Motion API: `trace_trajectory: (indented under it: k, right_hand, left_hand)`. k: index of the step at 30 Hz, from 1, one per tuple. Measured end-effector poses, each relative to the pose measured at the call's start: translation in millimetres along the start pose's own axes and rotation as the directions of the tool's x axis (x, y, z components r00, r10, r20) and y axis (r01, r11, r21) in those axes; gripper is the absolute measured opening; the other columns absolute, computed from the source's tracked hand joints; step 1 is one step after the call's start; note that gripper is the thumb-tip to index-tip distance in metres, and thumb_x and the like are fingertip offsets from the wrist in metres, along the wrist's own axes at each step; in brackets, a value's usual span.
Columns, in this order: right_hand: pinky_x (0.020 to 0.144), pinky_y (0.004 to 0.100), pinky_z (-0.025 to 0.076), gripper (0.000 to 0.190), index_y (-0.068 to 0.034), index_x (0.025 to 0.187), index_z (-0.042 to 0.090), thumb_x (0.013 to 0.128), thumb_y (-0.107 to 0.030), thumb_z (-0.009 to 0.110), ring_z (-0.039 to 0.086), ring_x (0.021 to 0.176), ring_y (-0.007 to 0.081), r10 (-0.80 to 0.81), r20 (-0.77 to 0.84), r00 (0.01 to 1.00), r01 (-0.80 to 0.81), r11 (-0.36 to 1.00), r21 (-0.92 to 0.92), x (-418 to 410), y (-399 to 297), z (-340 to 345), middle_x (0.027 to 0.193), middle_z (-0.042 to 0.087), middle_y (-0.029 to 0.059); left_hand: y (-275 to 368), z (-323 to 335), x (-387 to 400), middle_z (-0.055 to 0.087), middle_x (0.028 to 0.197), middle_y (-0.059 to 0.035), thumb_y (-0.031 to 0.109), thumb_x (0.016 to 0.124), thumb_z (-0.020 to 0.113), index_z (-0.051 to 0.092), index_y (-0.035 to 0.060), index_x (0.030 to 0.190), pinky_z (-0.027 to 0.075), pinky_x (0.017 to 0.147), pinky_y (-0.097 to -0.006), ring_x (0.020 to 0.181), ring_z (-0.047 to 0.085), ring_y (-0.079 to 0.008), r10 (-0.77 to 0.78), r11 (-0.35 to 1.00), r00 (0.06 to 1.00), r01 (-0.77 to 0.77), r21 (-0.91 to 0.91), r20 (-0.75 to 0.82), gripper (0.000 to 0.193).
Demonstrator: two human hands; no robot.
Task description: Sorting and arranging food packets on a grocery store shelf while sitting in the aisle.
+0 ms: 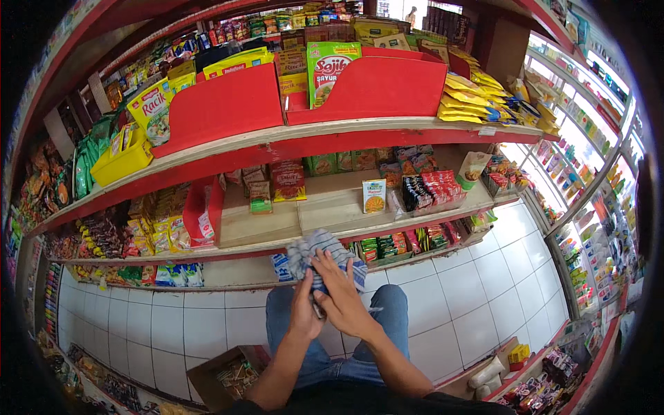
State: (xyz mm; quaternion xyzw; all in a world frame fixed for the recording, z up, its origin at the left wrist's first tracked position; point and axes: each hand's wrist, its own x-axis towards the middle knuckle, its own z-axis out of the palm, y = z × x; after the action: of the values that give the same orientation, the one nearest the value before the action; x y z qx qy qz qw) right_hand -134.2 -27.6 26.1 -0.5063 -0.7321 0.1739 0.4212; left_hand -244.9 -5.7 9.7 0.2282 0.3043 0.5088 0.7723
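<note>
Between my two hands, above my knees, is a bunched white-and-blue striped cloth (pixel 324 244). My left hand (pixel 305 311) holds it from the left side. Pressed over the cloth from the right is my right hand (pixel 340 298), fingers extended. A small edge shows between my palms, but I cannot tell whether the cloth is wrapped around something. Just beyond the cloth is the middle shelf (pixel 259 231), where a white seasoning sachet (pixel 374 196) stands upright. Brown-red sachets (pixel 288 180) and a green-and-brown sachet (pixel 260 197) are farther back on that shelf.
Red display boxes (pixel 368 91) and a yellow bin (pixel 122 155) line the upper shelf. The bottom shelf (pixel 238 272) lies near my knees. An open cardboard box (pixel 223 371) of small packets sits on the tiled floor (pixel 420 306) to my left. Stocked shelving (pixel 550 384) stands behind on the right.
</note>
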Motion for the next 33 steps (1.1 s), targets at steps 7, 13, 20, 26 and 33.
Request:
trace_trajectory:
  k: [7,13,20,26,33]
  right_hand:
    - [0.109,0.0584,0.028,0.023,-0.012,0.114,0.061,0.095,-0.024,0.054,0.056,0.11,0.0271,-0.138,-0.143,0.98,0.195,0.54,0.819,-20,-89,-86,0.116,0.061,0.016]
    - [0.098,0.0574,0.04,0.055,-0.003,0.111,0.055,0.094,-0.056,0.051,0.058,0.103,0.0354,-0.121,-0.824,0.554,0.788,-0.243,0.566,22,-178,-58,0.109,0.06,0.0177]
    - [0.108,0.0607,0.027,0.06,-0.013,0.106,0.061,0.097,-0.065,0.032,0.047,0.118,0.0307,-0.234,-0.803,0.548,0.704,-0.388,0.594,23,-171,-59,0.109,0.061,0.0165]
    - [0.105,0.0563,0.031,0.038,-0.019,0.094,0.059,0.097,-0.05,0.037,0.048,0.098,0.0213,-0.039,-0.641,0.767,0.608,0.365,0.705,3,-161,-93,0.092,0.053,0.0055]
    - [0.094,0.066,0.03,0.027,-0.02,0.094,0.057,0.1,-0.044,0.046,0.038,0.085,0.0139,-0.084,-0.636,0.767,0.522,0.657,0.544,3,-170,-121,0.081,0.044,-0.0011]
  left_hand:
    - [-4,-58,26,0.062,0.119,-0.0024,0.031,0.096,0.06,0.051,0.0154,0.131,0.054,0.085,-0.0367,0.106,0.063,-0.0191,-0.115,0.967,0.976,0.067,-0.245,-0.186,0.039]
    - [-9,-19,21,0.062,0.121,-0.0018,0.026,0.097,0.059,0.05,0.0144,0.132,0.054,0.087,-0.0371,0.108,0.062,-0.0187,0.017,0.99,0.993,-0.033,-0.136,-0.113,0.037]
    - [-16,-12,13,0.06,0.122,-0.0023,0.03,0.096,0.06,0.05,0.016,0.132,0.054,0.087,-0.0385,0.111,0.061,-0.0195,-0.028,0.995,0.989,0.014,-0.099,-0.145,0.04]
    - [-20,-28,7,0.057,0.126,-0.0036,0.033,0.095,0.062,0.049,0.0147,0.132,0.054,0.086,-0.0395,0.112,0.059,-0.0195,0.198,0.97,0.974,-0.179,0.162,-0.108,0.044]
    - [-24,-14,17,0.055,0.13,-0.0029,0.028,0.097,0.059,0.048,0.0124,0.135,0.05,0.093,-0.0357,0.116,0.056,-0.018,0.054,0.997,0.989,-0.061,-0.051,-0.137,0.042]
